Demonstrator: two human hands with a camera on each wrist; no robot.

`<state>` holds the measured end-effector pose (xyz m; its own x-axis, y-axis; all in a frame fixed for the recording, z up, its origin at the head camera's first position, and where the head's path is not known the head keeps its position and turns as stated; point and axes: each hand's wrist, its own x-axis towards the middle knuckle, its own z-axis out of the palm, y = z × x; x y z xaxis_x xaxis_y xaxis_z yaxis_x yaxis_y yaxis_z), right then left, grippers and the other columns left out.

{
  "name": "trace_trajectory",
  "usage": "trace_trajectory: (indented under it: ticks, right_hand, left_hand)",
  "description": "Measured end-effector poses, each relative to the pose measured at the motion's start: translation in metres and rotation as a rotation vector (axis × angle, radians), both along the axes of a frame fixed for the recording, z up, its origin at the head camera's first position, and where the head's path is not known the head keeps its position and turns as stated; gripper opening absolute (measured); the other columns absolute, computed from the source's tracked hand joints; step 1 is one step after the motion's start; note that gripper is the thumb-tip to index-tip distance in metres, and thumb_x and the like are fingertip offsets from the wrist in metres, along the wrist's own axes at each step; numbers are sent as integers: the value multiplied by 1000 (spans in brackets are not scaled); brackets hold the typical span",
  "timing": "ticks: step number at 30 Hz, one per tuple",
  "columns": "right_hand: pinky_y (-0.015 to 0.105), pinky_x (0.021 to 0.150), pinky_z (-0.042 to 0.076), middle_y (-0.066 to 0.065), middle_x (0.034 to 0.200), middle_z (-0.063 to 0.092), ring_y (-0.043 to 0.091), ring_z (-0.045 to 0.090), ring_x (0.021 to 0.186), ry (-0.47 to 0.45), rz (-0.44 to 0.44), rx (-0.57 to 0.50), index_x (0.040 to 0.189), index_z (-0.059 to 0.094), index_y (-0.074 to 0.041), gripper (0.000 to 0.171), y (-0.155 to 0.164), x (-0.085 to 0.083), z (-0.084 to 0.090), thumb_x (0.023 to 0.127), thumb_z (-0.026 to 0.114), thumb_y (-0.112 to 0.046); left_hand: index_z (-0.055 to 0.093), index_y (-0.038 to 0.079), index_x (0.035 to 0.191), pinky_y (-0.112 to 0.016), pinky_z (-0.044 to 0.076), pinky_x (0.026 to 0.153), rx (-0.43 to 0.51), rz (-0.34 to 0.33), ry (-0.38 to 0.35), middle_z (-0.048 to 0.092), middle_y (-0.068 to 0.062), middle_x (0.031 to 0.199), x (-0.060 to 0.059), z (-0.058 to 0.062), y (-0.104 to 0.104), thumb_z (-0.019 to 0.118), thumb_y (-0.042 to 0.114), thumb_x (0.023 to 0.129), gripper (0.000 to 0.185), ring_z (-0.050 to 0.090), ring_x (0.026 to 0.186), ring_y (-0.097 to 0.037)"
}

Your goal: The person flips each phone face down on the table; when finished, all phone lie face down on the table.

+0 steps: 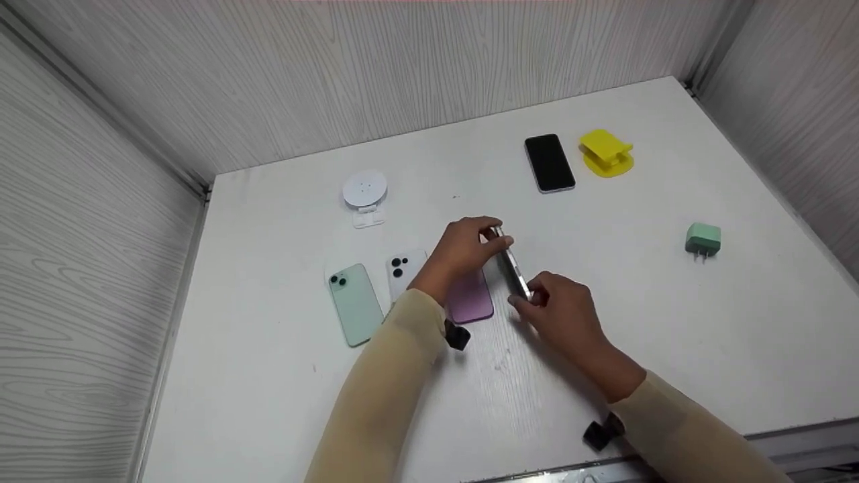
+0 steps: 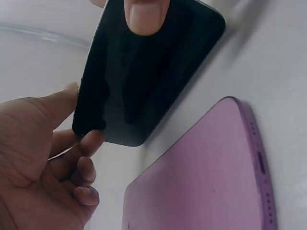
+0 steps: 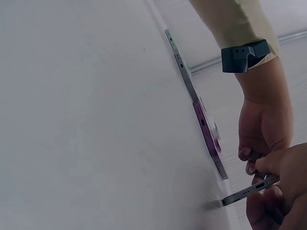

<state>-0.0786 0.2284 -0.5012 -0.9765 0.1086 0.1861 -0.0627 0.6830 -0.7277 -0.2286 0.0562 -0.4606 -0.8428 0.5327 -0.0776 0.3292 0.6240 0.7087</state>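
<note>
While both your hands share one dark phone (image 1: 511,265), you are midway through handling it, tipped up on its long edge just right of the purple phone (image 1: 470,300) lying face down on the white table (image 1: 671,322). Your left hand (image 1: 463,251) pinches the far end, thumb and fingertips (image 2: 91,139) curled onto the corner, and your right hand (image 1: 564,315) pinches the near end by the charging port, as the right wrist view shows. Only one long edge seems to touch the table; the glass faces left, toward the purple one.

I judge this to be the stage of turning or laying down the phone beside the row: the green phone (image 1: 354,303) and the white phone (image 1: 405,270) lie to the left, all backs up. A next move would call for lowering it slowly, keeping both pinches firm so it does not slap down or slide onto the purple phone's edge.
</note>
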Motion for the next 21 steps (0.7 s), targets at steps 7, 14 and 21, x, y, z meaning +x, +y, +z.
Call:
trace_trajectory:
  ticks: [7,14,21]
  right_hand:
    - [35,80,57,6,103,78,21,72,94,-183,42,-94,126,78,-5,50,7,0,-2,89,92,-36]
    - [37,84,53,11,109,73,24,66,97,-221,17,-59,127,76,-3,56,11,0,-5,87,93,-39]
    - [35,69,41,4,85,55,20,52,79,-217,40,-35,93,60,-6,52,12,-3,-5,85,94,-44]
  left_hand:
    - [64,10,153,-45,49,118,-30,-25,-24,74,-5,130,-1,5,-12,70,40,108,55,62,135,-25]
    - [55,14,161,-45,50,117,-82,-64,-75,66,-5,149,-1,6,-17,77,42,102,70,62,135,-27]
    - [48,15,166,-45,46,122,-99,-96,-103,60,-7,156,-1,6,-17,88,40,94,86,58,142,-28]
